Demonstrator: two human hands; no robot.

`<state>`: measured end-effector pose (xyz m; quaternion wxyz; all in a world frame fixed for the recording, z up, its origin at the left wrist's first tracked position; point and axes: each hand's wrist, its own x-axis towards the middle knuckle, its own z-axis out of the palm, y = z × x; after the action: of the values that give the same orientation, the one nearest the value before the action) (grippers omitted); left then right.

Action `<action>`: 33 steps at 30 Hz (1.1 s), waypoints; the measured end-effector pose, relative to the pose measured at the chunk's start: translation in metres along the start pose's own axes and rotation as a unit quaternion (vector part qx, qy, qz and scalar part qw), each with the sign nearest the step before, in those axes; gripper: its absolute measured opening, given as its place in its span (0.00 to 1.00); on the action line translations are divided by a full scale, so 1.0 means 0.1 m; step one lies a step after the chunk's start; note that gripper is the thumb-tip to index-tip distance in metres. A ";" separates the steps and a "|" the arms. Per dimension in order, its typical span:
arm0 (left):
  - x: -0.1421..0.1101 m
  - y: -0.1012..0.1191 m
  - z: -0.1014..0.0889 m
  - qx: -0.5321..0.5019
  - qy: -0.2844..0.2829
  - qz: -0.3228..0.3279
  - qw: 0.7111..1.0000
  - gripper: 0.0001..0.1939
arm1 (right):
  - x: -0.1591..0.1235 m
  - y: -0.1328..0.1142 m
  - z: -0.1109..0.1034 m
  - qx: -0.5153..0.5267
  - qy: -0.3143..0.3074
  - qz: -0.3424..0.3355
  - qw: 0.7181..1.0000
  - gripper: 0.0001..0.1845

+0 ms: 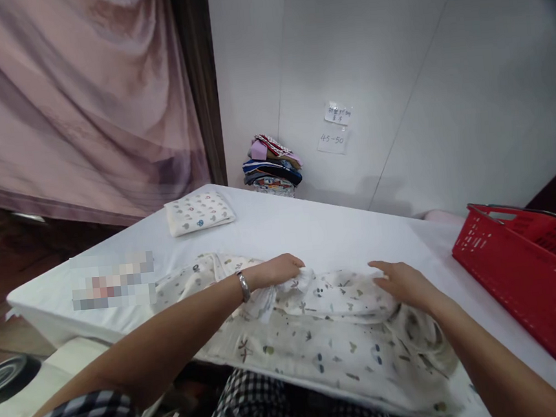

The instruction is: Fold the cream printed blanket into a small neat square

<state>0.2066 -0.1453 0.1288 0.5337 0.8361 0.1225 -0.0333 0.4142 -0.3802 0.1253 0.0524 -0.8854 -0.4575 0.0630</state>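
Note:
A white cloth with small printed figures lies crumpled on the near edge of the white table. My left hand, with a metal bracelet at the wrist, is closed on a bunched fold of this cloth near its far edge. My right hand rests flat on the cloth, fingers stretched out and pointing left. Both hands lie on the same folded ridge of fabric, about a hand's width apart.
A folded printed cloth sits at the table's far left. A stack of folded coloured clothes stands in the far corner against the white wall. A red plastic basket is on the right. A pink curtain hangs at left.

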 end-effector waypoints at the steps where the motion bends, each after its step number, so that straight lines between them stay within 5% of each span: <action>1: 0.01 0.03 0.02 0.002 -0.007 0.004 1.000 0.05 | -0.02 -0.14 0.00 0.070 0.002 -0.037 0.997 0.26; 6: 0.10 0.20 0.16 0.026 -0.044 0.031 0.998 0.08 | 0.05 -0.86 0.16 0.362 -0.096 -0.139 0.917 0.29; 10: 0.11 0.19 0.12 0.095 -0.035 0.033 0.994 0.09 | 0.15 -1.03 0.41 0.473 -0.128 -0.140 0.860 0.17; 15: -0.03 -0.06 -0.07 0.159 0.011 0.019 0.987 0.10 | 0.16 -0.93 0.52 0.454 -0.129 -0.122 0.873 0.17; 23: -0.38 -0.39 -0.32 0.096 0.027 -0.003 0.995 0.11 | 0.13 -0.85 0.51 0.437 -0.113 -0.094 0.887 0.18; 29: -0.61 -0.58 -0.32 -0.051 0.082 -0.006 0.995 0.13 | 0.15 -0.83 0.57 0.445 -0.103 -0.085 0.886 0.18; 33: -0.68 -0.70 -0.15 -0.230 0.113 0.002 0.967 0.15 | 0.14 -0.82 0.62 0.457 -0.103 -0.071 0.881 0.18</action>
<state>0.1228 -0.1150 0.0866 0.6941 0.6897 0.1845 0.0919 0.3461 -0.3194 0.0759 0.4081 -0.7167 -0.4424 0.3522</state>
